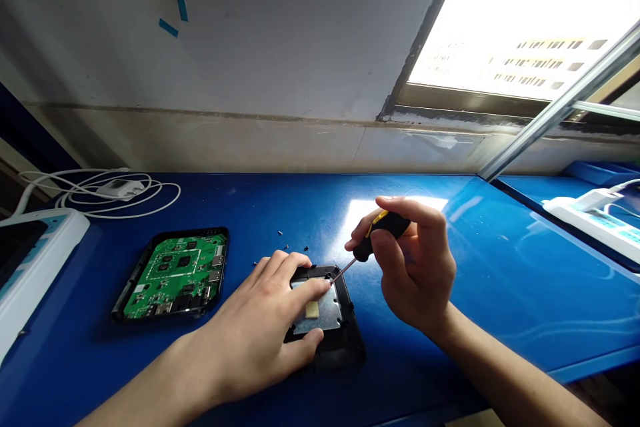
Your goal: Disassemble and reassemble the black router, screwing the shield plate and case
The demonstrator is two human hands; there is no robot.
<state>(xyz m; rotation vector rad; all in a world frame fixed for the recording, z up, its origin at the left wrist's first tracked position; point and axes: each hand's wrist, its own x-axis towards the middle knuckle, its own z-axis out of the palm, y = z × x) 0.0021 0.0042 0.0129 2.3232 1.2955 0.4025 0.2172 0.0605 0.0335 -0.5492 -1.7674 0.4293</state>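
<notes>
My right hand (415, 260) is closed around the black and yellow handle of a screwdriver (384, 227). The screwdriver slants down to the left, its tip at the upper right corner of a silver metal plate (327, 317). This plate lies inside a black plastic cover (353, 340) on the table and carries a small yellowish pad (312, 310). My left hand (270, 313) holds the cover down from the left, index fingertip beside the screwdriver tip and thumb low on the plate. Part of the cover is hidden under that hand.
Left of my hands lies a black casing (117, 310) with a green circuit board (173, 267). Several small screws (280, 233) are scattered behind my left hand. A coiled white cable (173, 200) and white power strips (607, 220) lie at the sides of the blue table (500, 267).
</notes>
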